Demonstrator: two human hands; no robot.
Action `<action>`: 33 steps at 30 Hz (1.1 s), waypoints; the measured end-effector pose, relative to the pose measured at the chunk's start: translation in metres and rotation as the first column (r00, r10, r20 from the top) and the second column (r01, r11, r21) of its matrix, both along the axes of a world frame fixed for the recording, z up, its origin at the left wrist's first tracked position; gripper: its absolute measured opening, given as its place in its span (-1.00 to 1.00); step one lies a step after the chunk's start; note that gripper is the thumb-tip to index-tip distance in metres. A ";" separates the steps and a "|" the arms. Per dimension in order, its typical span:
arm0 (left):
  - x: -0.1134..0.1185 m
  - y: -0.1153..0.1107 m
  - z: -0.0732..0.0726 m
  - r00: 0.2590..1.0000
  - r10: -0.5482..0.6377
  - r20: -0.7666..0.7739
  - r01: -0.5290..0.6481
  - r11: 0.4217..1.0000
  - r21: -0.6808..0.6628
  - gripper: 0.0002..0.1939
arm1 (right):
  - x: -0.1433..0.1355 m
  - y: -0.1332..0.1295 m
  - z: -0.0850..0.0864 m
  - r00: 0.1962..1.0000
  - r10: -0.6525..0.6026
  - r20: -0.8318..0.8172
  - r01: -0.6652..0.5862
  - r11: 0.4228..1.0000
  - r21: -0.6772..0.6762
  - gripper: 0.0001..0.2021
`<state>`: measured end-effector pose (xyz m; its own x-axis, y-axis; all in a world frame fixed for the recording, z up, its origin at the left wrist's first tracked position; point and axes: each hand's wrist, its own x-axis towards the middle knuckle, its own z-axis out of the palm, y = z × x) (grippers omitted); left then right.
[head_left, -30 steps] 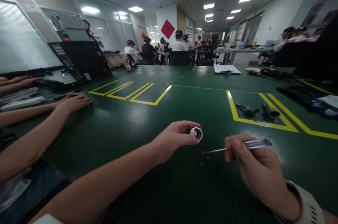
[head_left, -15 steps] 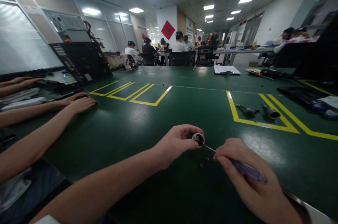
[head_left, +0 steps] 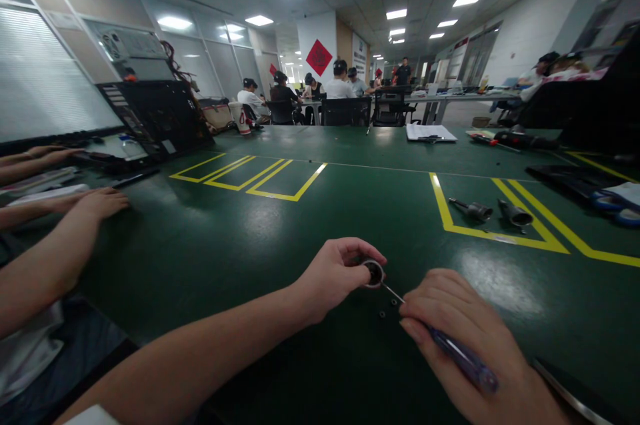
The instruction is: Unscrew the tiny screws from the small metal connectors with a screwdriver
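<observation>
A small round metal cup-shaped part (head_left: 373, 273) is gripped between the thumb and fingers of my left hand (head_left: 333, 275), its open end facing me. My right hand (head_left: 460, 331) is closed around the purple handle of a screwdriver (head_left: 463, 357). The thin shaft points up and left, with its tip at the cup's lower right rim; whether it is inside cannot be made out. Two tiny dark rings, a nearer one (head_left: 382, 314) and another (head_left: 394, 302), lie on the green table (head_left: 260, 265) below the cup.
Two metal parts, one slim (head_left: 473, 210) and one wider (head_left: 515, 214), lie inside yellow tape at the right. Behind them are a clipboard with paper (head_left: 431, 133) and dark tools. A co-worker's arms (head_left: 60, 238) rest on the table at the left.
My right hand and the screwdriver handle have moved slightly down, and the shaft is steeper. The cup has tilted and dropped a little. The co-worker's hands have moved left.
</observation>
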<state>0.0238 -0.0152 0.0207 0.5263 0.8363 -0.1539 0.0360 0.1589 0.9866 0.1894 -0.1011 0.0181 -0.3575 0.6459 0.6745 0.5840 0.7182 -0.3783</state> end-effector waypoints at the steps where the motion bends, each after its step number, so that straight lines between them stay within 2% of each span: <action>1: 0.000 0.000 -0.001 1.000 -0.002 -0.004 0.002 1.000 0.004 -0.84 | 0.000 -0.001 0.000 1.000 0.000 -0.007 0.000 1.000 -0.003 -0.86; 5: -0.002 0.004 -0.005 1.000 -0.013 -0.021 0.014 0.999 0.031 -0.85 | 0.001 -0.005 0.000 0.987 -0.021 -0.161 0.015 0.999 -0.040 -0.90; 9: -0.001 0.007 -0.002 0.999 0.051 -0.016 -0.050 0.998 0.037 -0.84 | 0.003 0.000 -0.004 0.939 -0.158 -0.306 0.080 0.964 -0.252 -0.74; 13: 0.001 0.005 0.004 0.995 0.098 0.004 -0.098 0.995 -0.007 -0.75 | 0.004 0.013 -0.012 0.924 -0.249 -0.290 0.097 0.887 -0.452 -0.65; 18: 0.002 0.003 0.006 0.995 0.095 0.014 -0.094 0.993 -0.069 -0.75 | 0.005 0.017 -0.017 0.931 -0.251 -0.264 0.083 0.851 -0.519 -0.62; 21: 0.002 0.004 0.005 0.996 0.090 0.015 -0.089 0.994 -0.069 -0.76 | 0.004 0.016 -0.018 0.944 -0.247 -0.219 0.108 0.858 -0.501 -0.62; 25: 0.001 0.005 0.004 0.998 0.067 0.013 -0.066 0.996 -0.065 -0.75 | 0.001 0.014 -0.019 0.958 -0.232 -0.168 0.145 0.899 -0.414 -0.67; 30: 0.001 0.007 0.000 0.995 0.096 0.028 -0.094 0.992 -0.086 -0.69 | -0.001 0.005 -0.018 0.993 -0.092 -0.073 0.077 0.981 -0.180 -0.85; 33: 0.000 0.009 -0.002 0.995 0.101 0.019 -0.099 0.992 -0.083 -0.72 | 0.000 -0.001 -0.016 0.997 -0.029 -0.066 0.028 1.000 -0.010 -0.89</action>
<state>0.0237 -0.0066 0.0188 0.4448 0.8700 -0.2126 -0.0072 0.2408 0.9705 0.1898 -0.1020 0.0024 -0.2937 0.6611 0.6904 0.5774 0.6983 -0.4230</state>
